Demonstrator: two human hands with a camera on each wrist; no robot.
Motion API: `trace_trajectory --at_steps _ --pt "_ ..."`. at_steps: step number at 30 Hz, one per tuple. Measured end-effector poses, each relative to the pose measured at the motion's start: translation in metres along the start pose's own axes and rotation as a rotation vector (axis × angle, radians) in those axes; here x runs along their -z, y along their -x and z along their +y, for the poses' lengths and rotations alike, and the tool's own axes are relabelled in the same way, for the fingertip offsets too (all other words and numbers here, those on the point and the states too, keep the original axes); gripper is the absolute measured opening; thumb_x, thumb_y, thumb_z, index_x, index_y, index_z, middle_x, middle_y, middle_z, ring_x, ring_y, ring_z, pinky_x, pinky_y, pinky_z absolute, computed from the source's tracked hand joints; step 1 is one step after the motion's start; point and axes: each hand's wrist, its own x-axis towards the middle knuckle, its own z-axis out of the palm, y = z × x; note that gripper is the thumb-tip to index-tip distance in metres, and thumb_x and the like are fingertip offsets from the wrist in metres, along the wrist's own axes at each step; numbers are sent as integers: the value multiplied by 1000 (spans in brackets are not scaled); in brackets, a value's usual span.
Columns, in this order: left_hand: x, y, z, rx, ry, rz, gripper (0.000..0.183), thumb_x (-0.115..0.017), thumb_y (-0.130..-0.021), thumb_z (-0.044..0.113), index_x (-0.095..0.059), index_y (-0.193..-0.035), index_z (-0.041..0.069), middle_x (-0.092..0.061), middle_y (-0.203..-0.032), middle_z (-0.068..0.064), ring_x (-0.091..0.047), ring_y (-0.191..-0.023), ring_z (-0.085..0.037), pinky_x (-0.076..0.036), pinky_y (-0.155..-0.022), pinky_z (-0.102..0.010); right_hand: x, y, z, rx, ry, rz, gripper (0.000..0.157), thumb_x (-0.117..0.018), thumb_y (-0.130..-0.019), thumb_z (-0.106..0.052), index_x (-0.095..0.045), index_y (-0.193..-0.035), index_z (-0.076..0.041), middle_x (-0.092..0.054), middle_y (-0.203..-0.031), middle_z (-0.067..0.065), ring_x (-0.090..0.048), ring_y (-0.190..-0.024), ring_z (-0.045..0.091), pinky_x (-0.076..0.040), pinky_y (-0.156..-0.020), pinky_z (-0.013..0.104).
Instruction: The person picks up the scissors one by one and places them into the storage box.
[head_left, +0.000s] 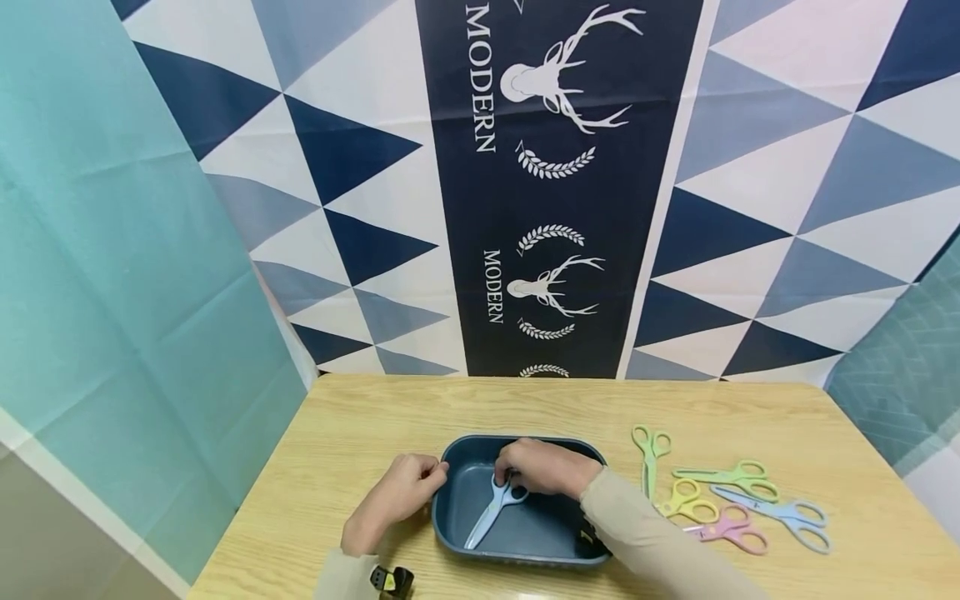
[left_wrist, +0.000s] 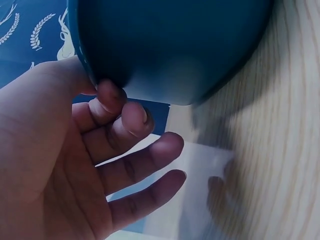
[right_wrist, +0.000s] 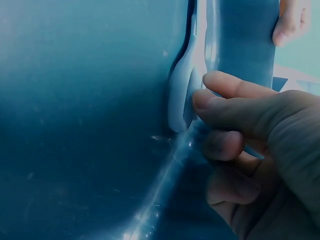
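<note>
A dark blue rectangular tub [head_left: 551, 525] with rounded corners stands on the table. My left hand [head_left: 401, 493] pinches its left rim between thumb and forefinger; in the left wrist view the other fingers [left_wrist: 145, 162] are loosely bent below the tub wall. Inside the tub lies a pair of light blue scissors [head_left: 487, 518], blades toward the near left and handles toward the far side. My right hand [head_left: 546, 467] reaches over the tub and holds a handle loop [right_wrist: 182, 95] between thumb and forefinger. Its other fingers are curled beneath.
To the right of the tub lie several more scissors: a green pair [head_left: 650, 454], another green pair [head_left: 738, 477], a yellow pair [head_left: 686, 502], a pink pair [head_left: 727, 527] and a blue pair [head_left: 787, 512]. Some overlap. A patterned cloth [head_left: 360, 200] hangs behind the wooden table [head_left: 345, 417].
</note>
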Motion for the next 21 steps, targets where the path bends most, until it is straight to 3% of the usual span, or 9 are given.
trace_trajectory --at_steps 10,17,21 --pt "-1 4 2 65 26 -43 46 -51 -107 24 -50 -62 15 -48 -55 9 -47 -49 -4 -41 -51 -21 5 8 -5 -35 -44 15 18 -70 -95 0 -78 -104 -14 -74 -107 -5 -66 -99 3 -55 -84 22" --pt "0 8 -2 97 61 -50 47 -47 -110 35 -59 -71 12 -54 -64 5 -54 -59 -8 -46 -61 -25 15 15 -8 -20 -49 97 17 -68 -96 0 -77 -106 -9 -74 -106 -1 -66 -96 8 -56 -87 28" --pt "1 8 0 87 15 -39 46 -49 -110 38 -59 -73 13 -55 -64 5 -52 -58 -8 -44 -60 -25 21 22 -10 -9 -60 134 16 -67 -96 0 -76 -108 -7 -75 -105 1 -66 -96 8 -56 -89 30"
